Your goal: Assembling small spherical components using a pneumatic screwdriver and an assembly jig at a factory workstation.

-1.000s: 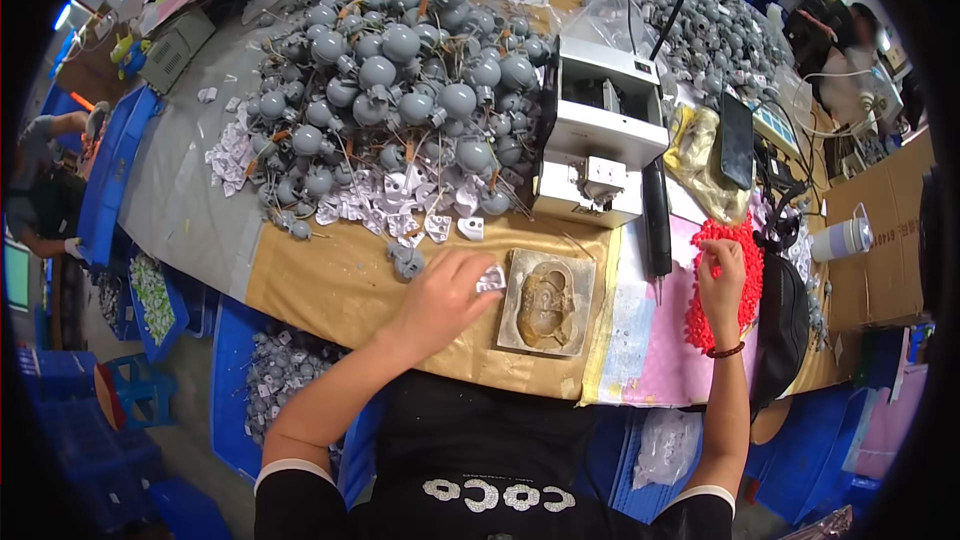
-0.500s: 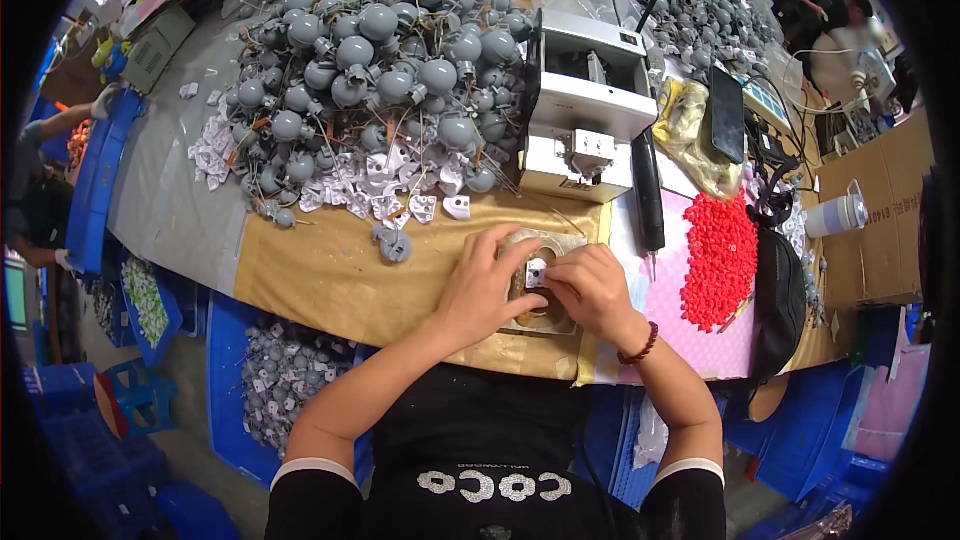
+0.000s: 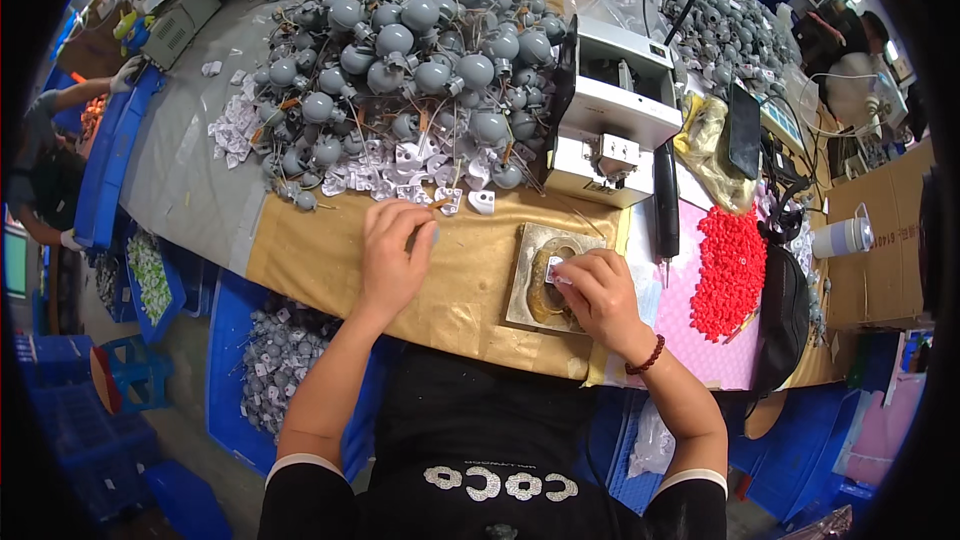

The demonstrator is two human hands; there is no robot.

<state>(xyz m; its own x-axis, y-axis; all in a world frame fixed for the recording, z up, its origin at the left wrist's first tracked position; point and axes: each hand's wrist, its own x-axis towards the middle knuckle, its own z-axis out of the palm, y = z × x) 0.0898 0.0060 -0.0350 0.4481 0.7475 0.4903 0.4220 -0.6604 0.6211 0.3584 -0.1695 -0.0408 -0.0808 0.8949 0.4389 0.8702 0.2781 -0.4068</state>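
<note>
My right hand (image 3: pixel 602 302) pinches a small white plastic piece (image 3: pixel 553 268) with holes, over the metal fixture block (image 3: pixel 521 305) with its rounded recess. My fingers hide part of the block and piece. To the left, my left hand (image 3: pixel 393 262) is closed over a grey plastic part (image 3: pixel 435 232); only a sliver of it shows beside my fingers. Just beyond that hand, loose white pieces (image 3: pixel 481 202) lie at the front of a heap of grey ball-shaped housings (image 3: pixel 415 70) with wires.
A white-and-black machine (image 3: pixel 608 125) stands behind the fixture. Right of it are a black electric screwdriver (image 3: pixel 666 205), a pile of red parts (image 3: pixel 728 270) and a black pouch (image 3: pixel 787 305). A blue bin (image 3: pixel 232 380) of parts sits below the table's left front edge. Another person works at far left.
My left hand has left the fixture and moved left onto the grey part. My right hand stays at the fixture with the white piece. The whole view has shifted slightly right.
</note>
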